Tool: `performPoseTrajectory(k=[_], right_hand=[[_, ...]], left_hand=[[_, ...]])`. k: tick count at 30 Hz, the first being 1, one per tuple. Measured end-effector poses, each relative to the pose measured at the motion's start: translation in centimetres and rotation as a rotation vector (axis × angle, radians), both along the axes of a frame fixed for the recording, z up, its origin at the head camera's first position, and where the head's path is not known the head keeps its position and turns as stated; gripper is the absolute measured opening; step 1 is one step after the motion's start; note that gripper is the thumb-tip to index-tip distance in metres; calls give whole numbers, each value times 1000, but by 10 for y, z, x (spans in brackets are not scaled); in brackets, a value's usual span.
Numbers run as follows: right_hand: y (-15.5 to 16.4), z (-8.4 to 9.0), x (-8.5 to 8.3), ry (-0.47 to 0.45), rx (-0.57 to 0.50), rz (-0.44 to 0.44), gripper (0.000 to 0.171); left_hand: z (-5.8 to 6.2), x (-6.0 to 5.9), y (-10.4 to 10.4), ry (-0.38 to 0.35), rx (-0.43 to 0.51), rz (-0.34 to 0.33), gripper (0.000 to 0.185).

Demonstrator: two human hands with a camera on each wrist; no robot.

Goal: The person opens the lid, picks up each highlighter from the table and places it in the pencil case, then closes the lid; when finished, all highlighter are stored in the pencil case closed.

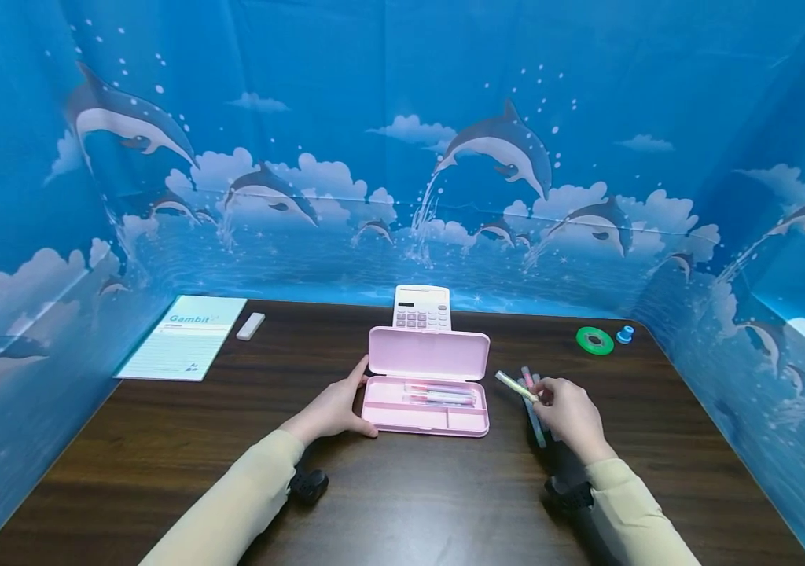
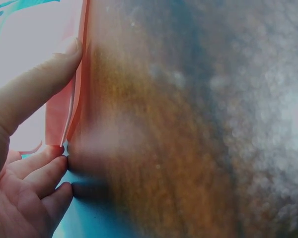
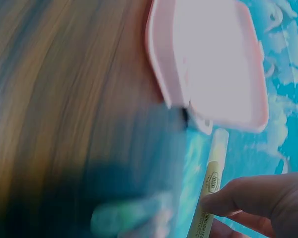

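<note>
An open pink pencil case (image 1: pixel 425 393) lies mid-table, lid (image 1: pixel 428 354) raised, with a few pastel pens (image 1: pixel 441 393) in its tray. My left hand (image 1: pixel 337 409) rests against the case's left end, thumb (image 2: pixel 37 91) on the pink edge (image 2: pixel 64 114), fingers relaxed. My right hand (image 1: pixel 568 413) is right of the case and pinches a pale yellow pen (image 1: pixel 516 386), lifted and pointing toward the case. In the right wrist view the yellow pen (image 3: pixel 211 191) sits under my fingers, with the pink case (image 3: pixel 208 59) beyond. More pens (image 1: pixel 534 417) lie on the table under that hand.
A white calculator (image 1: pixel 422 307) stands behind the case. A green notepad (image 1: pixel 183 336) and a white eraser (image 1: pixel 250 326) lie at the back left. A green tape roll (image 1: pixel 594 340) and small blue cap (image 1: pixel 625 335) sit at the back right. Blue dolphin-print walls (image 1: pixel 402 157) enclose the dark wooden table (image 1: pixel 409 495).
</note>
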State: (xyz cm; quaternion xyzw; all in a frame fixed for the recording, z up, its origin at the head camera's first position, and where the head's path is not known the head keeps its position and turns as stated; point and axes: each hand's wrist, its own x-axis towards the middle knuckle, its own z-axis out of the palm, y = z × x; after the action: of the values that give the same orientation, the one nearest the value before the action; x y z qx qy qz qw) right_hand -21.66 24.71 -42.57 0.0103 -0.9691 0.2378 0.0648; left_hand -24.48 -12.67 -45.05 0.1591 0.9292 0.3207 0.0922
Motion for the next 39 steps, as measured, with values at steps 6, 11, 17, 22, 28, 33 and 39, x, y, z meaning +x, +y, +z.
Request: performPoseTrajectory(k=[6,11,17,22,28,33,39], right_hand=[[-28,0,-3,107,10,61,14],[-51,-2,-3,166,25,120,13],[-76,-5,-4,199,1,196,11],[-95,-7,-4,209,5,240,10],[-118,-7,-3,140,3,280,9],[-133,-6,-5,150,13,333,9],[-146,-7,-8,151,3,409,10]], left_hand=[[0,0,1,-11,-5,11,127],[-2,1,1,-8,-3,4,128],[-3,0,2,-6,1,8,127],[-2,-1,1,0,3,-5,128],[0,0,-1,-8,-1,-2,127],[1,-1,-1,-6,19,3,126],[0,-2,0,0,16,-11,126]])
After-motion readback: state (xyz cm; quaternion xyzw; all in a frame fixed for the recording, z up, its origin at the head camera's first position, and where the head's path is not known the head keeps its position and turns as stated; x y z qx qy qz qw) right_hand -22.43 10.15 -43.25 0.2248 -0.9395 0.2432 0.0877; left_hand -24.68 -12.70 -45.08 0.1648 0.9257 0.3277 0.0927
